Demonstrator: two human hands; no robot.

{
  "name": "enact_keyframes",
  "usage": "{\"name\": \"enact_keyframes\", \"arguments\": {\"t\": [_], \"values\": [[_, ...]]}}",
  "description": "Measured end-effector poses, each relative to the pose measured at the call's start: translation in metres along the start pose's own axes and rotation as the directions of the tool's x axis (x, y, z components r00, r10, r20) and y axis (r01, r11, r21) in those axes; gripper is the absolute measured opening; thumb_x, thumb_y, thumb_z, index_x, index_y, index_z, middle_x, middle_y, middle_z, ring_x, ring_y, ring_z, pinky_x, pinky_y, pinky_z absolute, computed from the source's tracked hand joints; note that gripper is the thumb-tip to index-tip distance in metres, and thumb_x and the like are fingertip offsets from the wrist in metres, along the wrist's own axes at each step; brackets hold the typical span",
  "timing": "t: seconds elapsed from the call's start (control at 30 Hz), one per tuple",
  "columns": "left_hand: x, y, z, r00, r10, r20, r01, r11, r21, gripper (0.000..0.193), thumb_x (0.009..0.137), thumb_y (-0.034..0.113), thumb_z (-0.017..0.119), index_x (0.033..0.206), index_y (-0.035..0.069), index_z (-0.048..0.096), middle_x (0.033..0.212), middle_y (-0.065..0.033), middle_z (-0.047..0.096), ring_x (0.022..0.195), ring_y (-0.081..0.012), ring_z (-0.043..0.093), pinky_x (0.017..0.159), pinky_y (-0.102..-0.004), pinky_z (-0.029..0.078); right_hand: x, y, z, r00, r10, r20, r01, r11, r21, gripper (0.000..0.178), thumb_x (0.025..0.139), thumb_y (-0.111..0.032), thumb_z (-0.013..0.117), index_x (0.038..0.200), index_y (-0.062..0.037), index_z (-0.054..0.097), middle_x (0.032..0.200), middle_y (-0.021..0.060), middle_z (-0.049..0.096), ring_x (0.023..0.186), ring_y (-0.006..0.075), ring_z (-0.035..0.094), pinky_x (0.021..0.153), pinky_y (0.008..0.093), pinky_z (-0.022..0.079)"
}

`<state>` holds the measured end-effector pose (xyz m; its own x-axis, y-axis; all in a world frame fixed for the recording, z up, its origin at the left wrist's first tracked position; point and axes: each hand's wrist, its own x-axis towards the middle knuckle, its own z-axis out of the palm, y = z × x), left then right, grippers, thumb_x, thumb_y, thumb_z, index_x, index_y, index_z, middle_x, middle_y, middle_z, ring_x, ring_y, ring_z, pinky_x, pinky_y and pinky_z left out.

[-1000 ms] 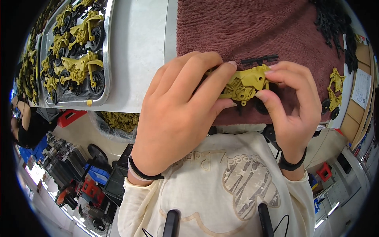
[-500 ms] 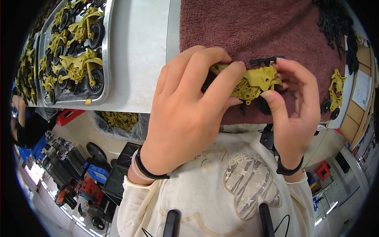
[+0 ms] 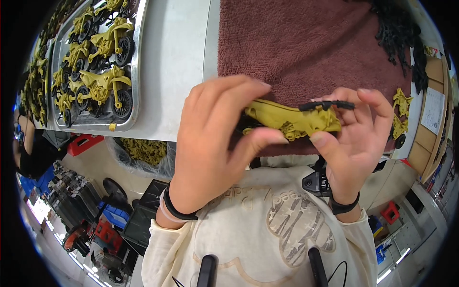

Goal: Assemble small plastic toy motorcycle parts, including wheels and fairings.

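A yellow plastic toy motorcycle (image 3: 282, 116) is held over the towel, its black handlebar (image 3: 330, 105) across the top of the front end. My right hand (image 3: 358, 129) grips that front end, thumb on the near side and fingers curled behind. Around the rear end, my left hand (image 3: 210, 129) has its fingers and thumb spread apart. Its thumb overlaps the toy's near side; whether it touches is unclear, and the fingertips are blurred. My hands hide part of the toy's underside.
A maroon towel (image 3: 287, 52) covers the work table. At left, a metal tray (image 3: 136, 71) holds several yellow toy motorcycles with black wheels. Black parts (image 3: 399, 33) lie piled at the far right, above yellow pieces (image 3: 401, 112). Below the table edge sits a plastic-lined bag of yellow parts (image 3: 146, 149).
Both hands and the toy motorcycle have come lower, nearer my body. The toy has tilted, showing more of its top. My left fingers have opened away from it.
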<state>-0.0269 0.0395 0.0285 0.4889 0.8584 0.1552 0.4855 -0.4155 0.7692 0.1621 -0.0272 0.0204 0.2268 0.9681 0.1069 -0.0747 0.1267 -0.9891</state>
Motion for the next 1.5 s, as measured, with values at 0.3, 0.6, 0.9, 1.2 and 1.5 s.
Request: {"name": "enact_keyframes", "arguments": {"t": [0.3,0.6,0.9,1.2,1.5], "values": [[-0.013,-0.005,0.003,0.996,-0.083,-0.036,0.048,0.818,-0.573,0.047,0.074,0.019,0.082,0.106,-0.005,0.057,0.1,-0.0174,0.064,0.099,-0.0269,0.064,0.087,-0.035,0.05,0.005,-0.014,-0.005,0.981,0.151,0.118,-0.149,0.988,-0.028,0.047,0.076,-0.005,0.079,0.116,0.0082,0.059,0.116,0.0167,0.06,0.105,0.0213,0.062,0.09,0.0291,0.05],[-0.017,0.005,0.011,0.989,-0.141,-0.043,0.061,0.66,-0.749,0.044,0.08,0.029,0.078,0.1,-0.004,0.056,0.098,-0.0212,0.065,0.094,-0.027,0.066,0.081,-0.0323,0.053,-0.004,-0.02,0.0,0.996,-0.022,0.085,0.038,0.98,-0.196,0.044,0.072,-0.017,0.084,0.104,0.0065,0.065,0.096,0.0171,0.067,0.08,0.0145,0.063,0.067,0.0228,0.051],[-0.006,0.01,0.004,0.986,-0.166,0.01,0.12,0.668,-0.734,0.042,0.083,0.026,0.076,0.102,-0.004,0.055,0.094,-0.0198,0.065,0.093,-0.0262,0.067,0.079,-0.0317,0.054,0.008,-0.022,-0.008,0.993,0.068,0.097,-0.061,0.996,-0.068,0.038,0.073,-0.011,0.083,0.102,0.0046,0.065,0.097,0.0153,0.066,0.082,0.0154,0.063,0.069,0.0251,0.05],[-0.002,0.014,0.0,0.993,-0.114,-0.017,0.046,0.522,-0.852,0.082,0.07,0.038,0.084,0.127,-0.006,0.046,0.121,-0.0212,0.058,0.108,-0.0254,0.062,0.093,-0.0353,0.05,0.015,-0.03,-0.008,0.909,0.268,0.32,-0.224,0.96,-0.168,0.04,0.07,0.006,0.073,0.109,0.0047,0.062,0.101,0.0105,0.064,0.093,0.016,0.063,0.081,0.0265,0.05],[-0.011,0.015,0.019,0.986,-0.159,-0.052,0.083,0.735,-0.673,0.028,0.075,0.009,0.078,0.099,0.0,0.067,0.101,-0.0135,0.067,0.092,-0.0227,0.063,0.084,-0.032,0.047,0.012,-0.015,-0.006,0.962,0.101,0.255,-0.121,0.99,0.066,0.049,0.069,0.005,0.078,0.114,0.0009,0.06,0.114,0.0144,0.056,0.102,0.019,0.059,0.088,0.0306,0.047]]}}
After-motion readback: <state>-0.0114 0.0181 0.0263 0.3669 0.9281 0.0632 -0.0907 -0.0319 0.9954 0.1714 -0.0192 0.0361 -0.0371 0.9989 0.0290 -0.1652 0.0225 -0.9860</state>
